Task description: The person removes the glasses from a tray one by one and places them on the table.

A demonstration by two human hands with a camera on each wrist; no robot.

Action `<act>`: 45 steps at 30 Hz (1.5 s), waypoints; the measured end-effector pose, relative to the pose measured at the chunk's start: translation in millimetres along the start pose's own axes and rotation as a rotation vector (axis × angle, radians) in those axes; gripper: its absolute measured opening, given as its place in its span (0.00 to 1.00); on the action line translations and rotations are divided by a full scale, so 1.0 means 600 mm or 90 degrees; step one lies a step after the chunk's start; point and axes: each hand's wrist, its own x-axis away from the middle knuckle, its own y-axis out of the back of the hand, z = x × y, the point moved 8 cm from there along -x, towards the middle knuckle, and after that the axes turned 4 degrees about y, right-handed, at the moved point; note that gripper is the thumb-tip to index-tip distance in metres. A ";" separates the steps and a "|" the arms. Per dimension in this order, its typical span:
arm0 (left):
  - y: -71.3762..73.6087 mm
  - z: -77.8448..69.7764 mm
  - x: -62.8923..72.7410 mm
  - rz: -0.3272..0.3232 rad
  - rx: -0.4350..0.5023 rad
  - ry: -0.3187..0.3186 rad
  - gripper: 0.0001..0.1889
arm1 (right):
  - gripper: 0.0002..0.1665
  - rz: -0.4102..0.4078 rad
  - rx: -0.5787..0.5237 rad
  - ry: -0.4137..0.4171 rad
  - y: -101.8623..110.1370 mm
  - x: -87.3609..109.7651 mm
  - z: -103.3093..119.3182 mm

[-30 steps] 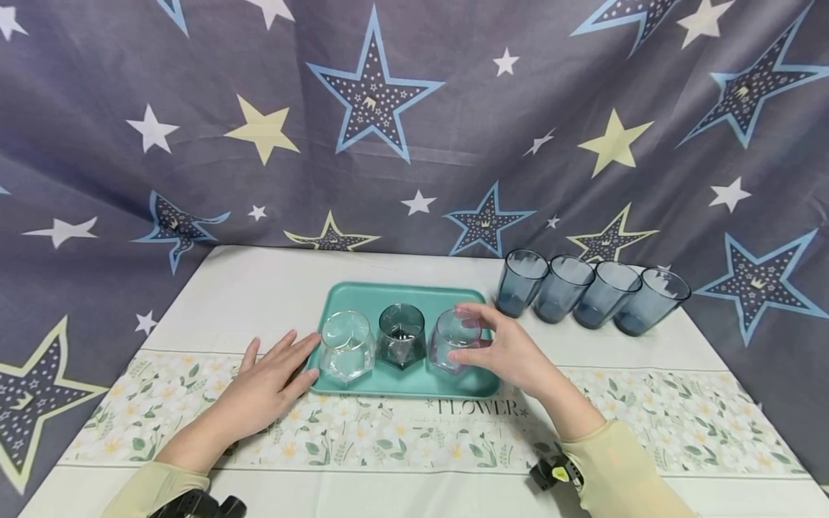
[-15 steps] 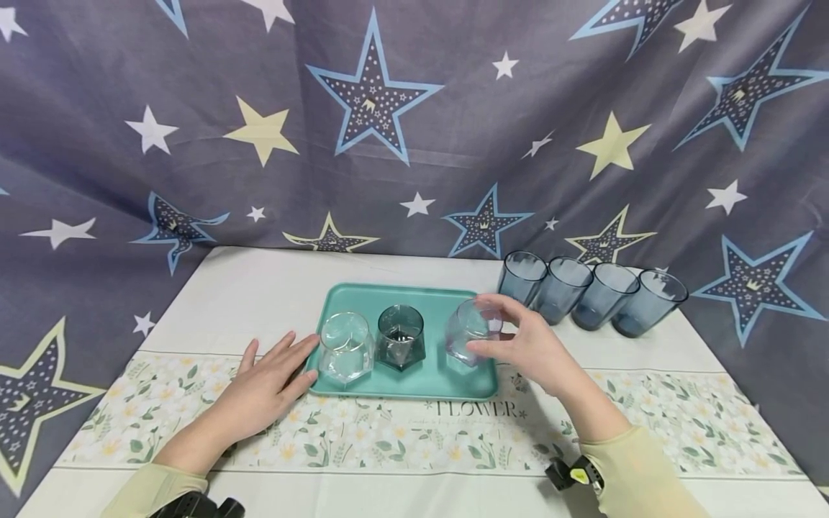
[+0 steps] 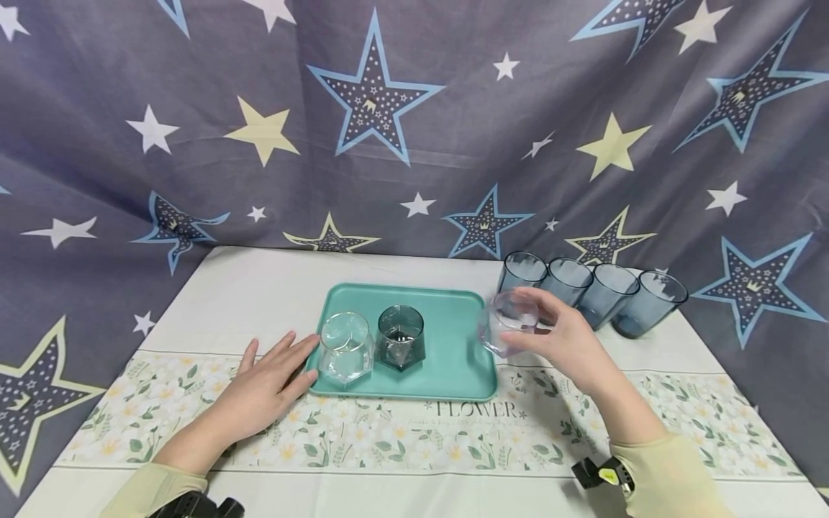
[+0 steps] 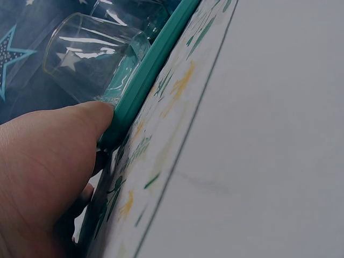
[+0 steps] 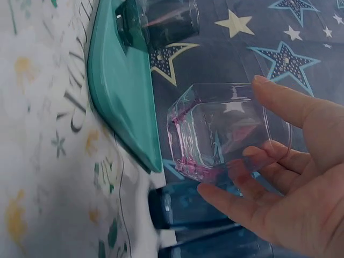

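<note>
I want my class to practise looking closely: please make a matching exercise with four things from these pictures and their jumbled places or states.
1. pinkish glass
2. dark grey glass
3. blue glasses
4. left hand

A. in a row off the tray
B. touching the tray's left end
C. held by the right hand
D. on the tray, beside the clear glass

Pairs: 1-C, 2-D, 3-A, 4-B

Bright, even head view, soft shadows on tablecloth [image 3: 401, 496], glints on clear glass [image 4: 97, 56], dimmer wrist views
</note>
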 end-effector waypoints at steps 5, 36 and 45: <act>-0.001 0.002 0.002 0.002 0.002 0.003 0.37 | 0.50 -0.011 0.011 -0.018 0.017 0.007 -0.014; 0.000 0.001 0.001 0.003 0.000 0.002 0.37 | 0.53 -0.009 -0.014 -0.056 0.026 0.005 -0.076; -0.002 0.002 0.001 0.001 -0.002 0.004 0.37 | 0.54 -0.003 -0.017 -0.067 0.021 0.004 -0.083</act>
